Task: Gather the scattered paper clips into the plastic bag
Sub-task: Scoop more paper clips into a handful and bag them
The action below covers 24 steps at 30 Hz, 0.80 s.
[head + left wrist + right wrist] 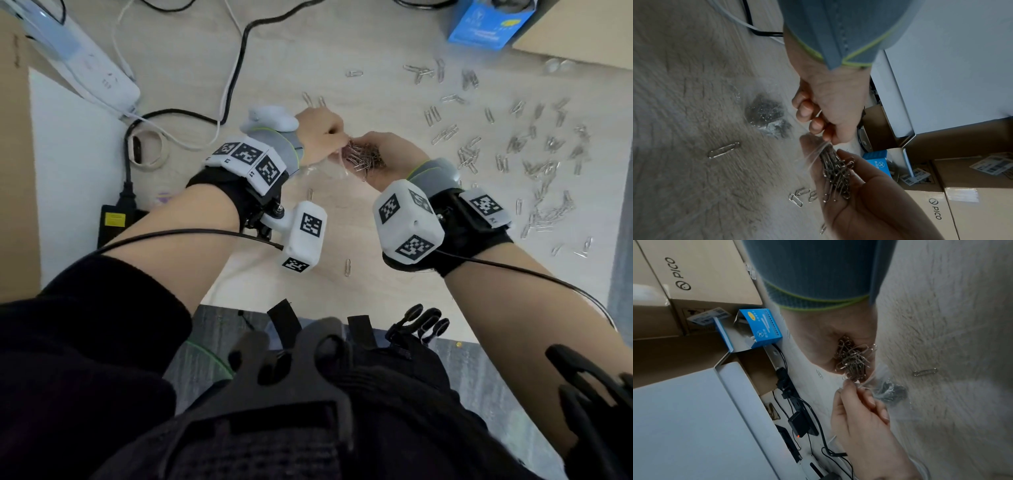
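My left hand (pixel 320 137) pinches the mouth of a clear plastic bag (pixel 323 171) just above the table. The bag (pixel 764 113) hangs down with a dark clump of clips inside it. My right hand (pixel 387 156) is cupped round a bunch of silver paper clips (pixel 363 158), tipped against the bag's mouth. From the wrist, that bunch (pixel 855 358) touches the bag's (pixel 890 389) rim beside the left hand's fingers (pixel 869 400). Many scattered clips (pixel 534 164) lie to the right. Single clips (pixel 348 267) lie nearer me.
A white power strip (pixel 99 73), black and white cables (pixel 239 58) and a black adapter (pixel 116 219) lie at the left. A tape roll (pixel 147 150) lies by them. A blue clip box (pixel 489 24) stands at the back right, next to cardboard boxes (pixel 701 272).
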{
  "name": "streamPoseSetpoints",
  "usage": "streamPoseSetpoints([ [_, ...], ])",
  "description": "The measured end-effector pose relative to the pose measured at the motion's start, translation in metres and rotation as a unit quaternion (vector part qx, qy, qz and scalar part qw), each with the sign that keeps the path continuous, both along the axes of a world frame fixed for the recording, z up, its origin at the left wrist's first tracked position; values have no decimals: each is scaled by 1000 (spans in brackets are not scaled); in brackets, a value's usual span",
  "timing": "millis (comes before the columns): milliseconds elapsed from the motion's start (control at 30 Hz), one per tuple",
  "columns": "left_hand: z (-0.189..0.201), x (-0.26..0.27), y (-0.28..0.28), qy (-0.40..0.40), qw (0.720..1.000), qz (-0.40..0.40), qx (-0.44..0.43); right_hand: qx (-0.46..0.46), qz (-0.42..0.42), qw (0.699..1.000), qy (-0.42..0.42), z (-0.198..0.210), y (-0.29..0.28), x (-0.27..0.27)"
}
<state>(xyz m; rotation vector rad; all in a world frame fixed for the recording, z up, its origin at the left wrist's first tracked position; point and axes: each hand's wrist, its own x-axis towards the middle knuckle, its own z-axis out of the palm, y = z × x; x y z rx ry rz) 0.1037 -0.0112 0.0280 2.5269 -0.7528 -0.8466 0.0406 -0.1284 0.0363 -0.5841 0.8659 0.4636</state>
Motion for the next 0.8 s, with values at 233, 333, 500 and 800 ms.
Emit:
streamPoseSetpoints([
  [233,4,3,4,37,999,29,0,-23,50,998,20,7,-1,9],
  [333,8,3,7,51,998,37,-2,-59,89,994,21,16,-3,9],
  [500,10,2,7,44,998,50,0,-80,141,987,-5,28,-6,8],
  [800,10,2,8,29,998,55,-7,-109,131,984,-47,32,-10,6],
])
